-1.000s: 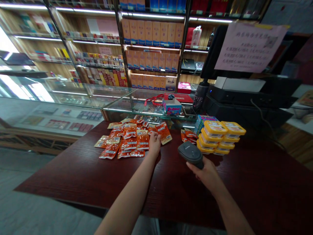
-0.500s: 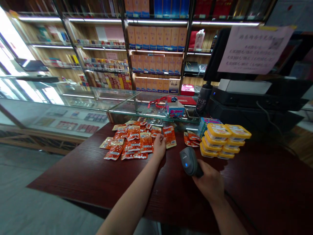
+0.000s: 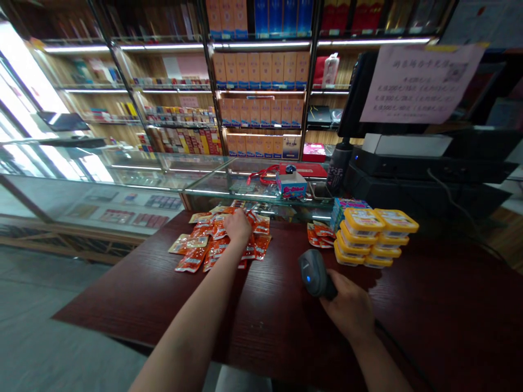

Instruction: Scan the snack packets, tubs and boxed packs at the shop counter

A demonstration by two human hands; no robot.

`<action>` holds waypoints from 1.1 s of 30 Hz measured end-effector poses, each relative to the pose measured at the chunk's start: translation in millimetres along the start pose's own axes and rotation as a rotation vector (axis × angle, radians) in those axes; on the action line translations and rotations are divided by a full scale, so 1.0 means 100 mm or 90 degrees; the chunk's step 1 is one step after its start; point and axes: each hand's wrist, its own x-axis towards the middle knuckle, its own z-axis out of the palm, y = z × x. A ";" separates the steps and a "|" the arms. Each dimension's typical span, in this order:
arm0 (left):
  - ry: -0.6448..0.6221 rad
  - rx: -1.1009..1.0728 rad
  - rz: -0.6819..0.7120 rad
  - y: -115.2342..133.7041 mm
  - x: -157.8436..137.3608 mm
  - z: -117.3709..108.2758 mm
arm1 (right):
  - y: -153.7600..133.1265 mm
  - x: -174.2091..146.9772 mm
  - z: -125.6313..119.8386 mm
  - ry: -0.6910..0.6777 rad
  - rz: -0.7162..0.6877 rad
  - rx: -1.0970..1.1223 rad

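Observation:
My right hand (image 3: 349, 305) grips a dark handheld barcode scanner (image 3: 312, 273) by its handle, above the counter. A small blue light glows on the scanner. My left hand (image 3: 239, 226) is over a pile of orange foil snack packets (image 3: 196, 256), its fingers curled down onto a packet at the far side; the fingertips are partly hidden. Beyond the scanner lie a few more orange packets (image 3: 320, 234). To their right stand stacked tubs with yellow lids (image 3: 365, 220).
The dark wooden counter (image 3: 261, 326) borders a glass display case (image 3: 204, 179). A blue and pink box (image 3: 292, 185) sits on the glass. At right are a monitor with a pink paper notice (image 3: 420, 81) and black equipment (image 3: 417, 174). The scanner's cable trails to the lower right.
My left hand has moved left and farther away, onto the pile. The packet beside it at right has gone from its spot; one now lies at the pile's right edge. The scanner has barely moved.

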 end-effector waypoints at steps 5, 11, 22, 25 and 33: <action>0.035 0.102 0.056 -0.04 -0.09 0.09 | 0.01 0.00 0.01 0.009 -0.006 -0.006; 0.032 0.132 0.098 -0.07 -0.12 0.09 | 0.01 -0.01 0.01 0.011 -0.009 -0.003; -0.001 0.117 0.152 -0.01 -0.14 0.02 | 0.00 0.01 -0.01 0.014 0.003 -0.016; -0.004 0.076 0.157 0.05 -0.15 0.00 | 0.00 0.02 -0.01 0.010 0.011 -0.020; -0.052 -0.161 0.332 0.49 -0.34 0.14 | -0.03 0.04 -0.09 -0.021 0.055 -0.033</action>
